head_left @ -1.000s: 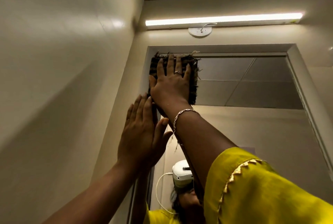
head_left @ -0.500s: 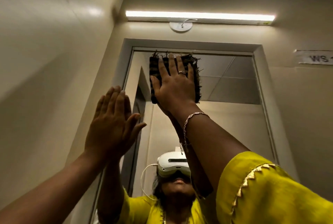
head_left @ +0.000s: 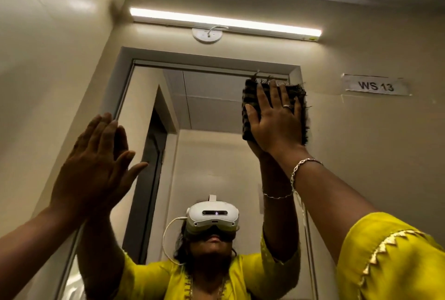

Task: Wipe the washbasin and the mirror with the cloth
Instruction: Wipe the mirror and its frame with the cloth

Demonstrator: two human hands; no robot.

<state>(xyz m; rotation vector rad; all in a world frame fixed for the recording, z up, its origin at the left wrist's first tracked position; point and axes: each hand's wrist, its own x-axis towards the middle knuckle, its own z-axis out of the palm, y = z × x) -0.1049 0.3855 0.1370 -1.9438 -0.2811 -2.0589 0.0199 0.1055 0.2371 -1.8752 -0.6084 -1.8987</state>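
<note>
Two hands raised at mirror (head_left: pixel 212 111). Right hand (head_left: pixel 277 123), fingers (head_left: pixel 263 97) spread flat, pins dark fringed cloth (head_left: pixel 248 106) to glass at 1 o'clock corner, long axis vertical. Left hand (head_left: pixel 96 167), released, empty, at 9 o'clock edge. Unwiped glass lies toward 7 o'clock; right hand nearer.

Paper label (head_left: pixel 376 85) on wall, right of mirror (head_left: pixel 212 116): "WS 13", dark capitals on white. No other legible text.

The right hand (head_left: pixel 277 121) covers most of the cloth (head_left: pixel 249 97). The mirror (head_left: pixel 212 145) runs off the bottom edge; no washbasin is in view
</note>
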